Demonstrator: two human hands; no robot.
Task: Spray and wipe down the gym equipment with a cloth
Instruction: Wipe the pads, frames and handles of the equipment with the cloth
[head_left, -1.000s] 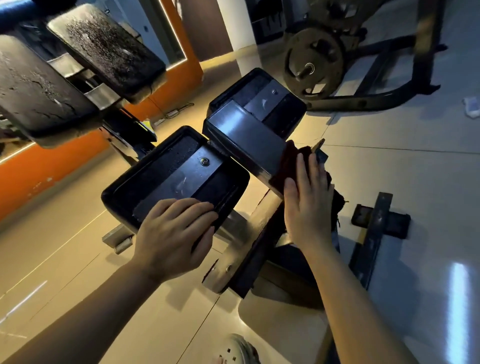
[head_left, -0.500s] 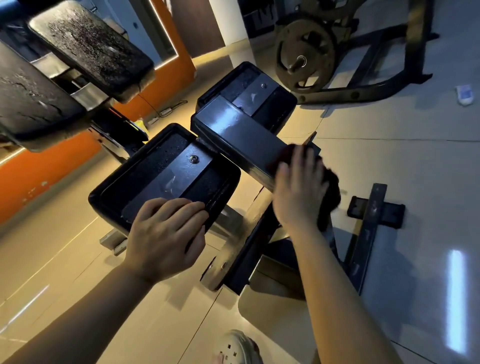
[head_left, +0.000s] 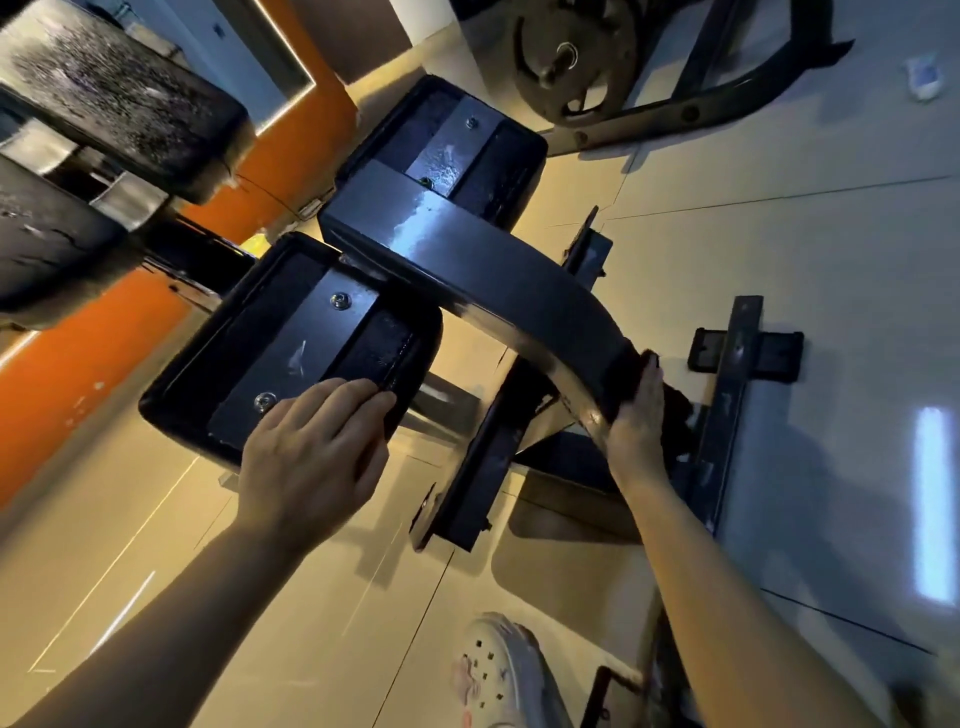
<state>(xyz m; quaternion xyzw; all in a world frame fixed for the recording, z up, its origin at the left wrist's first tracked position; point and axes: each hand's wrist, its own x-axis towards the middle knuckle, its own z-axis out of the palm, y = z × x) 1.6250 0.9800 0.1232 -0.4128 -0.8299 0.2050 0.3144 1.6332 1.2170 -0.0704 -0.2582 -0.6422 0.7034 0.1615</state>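
A black gym machine fills the middle: a curved metal beam (head_left: 483, 260) carries two black pads seen from their backs, a near pad (head_left: 280, 343) and a far pad (head_left: 447, 135). My left hand (head_left: 317, 452) lies flat, fingers together, on the near pad's lower edge and holds nothing. My right hand (head_left: 636, 410) presses a dark cloth (head_left: 628, 371) against the lower end of the beam. Most of the cloth is hidden behind the hand and beam. A wet streak shines on the upper beam. No spray bottle is in view.
Two worn black pads (head_left: 119, 93) hang at the upper left before an orange wall (head_left: 78, 374). A weight plate (head_left: 571, 57) on a dark frame stands at the top. A floor bracket (head_left: 737, 364) lies right. My white shoe (head_left: 498, 670) is on the tiled floor.
My right hand has slid the cloth down along the beam, from its upper flat part to the lower curved end. My left hand has stayed on the near pad.
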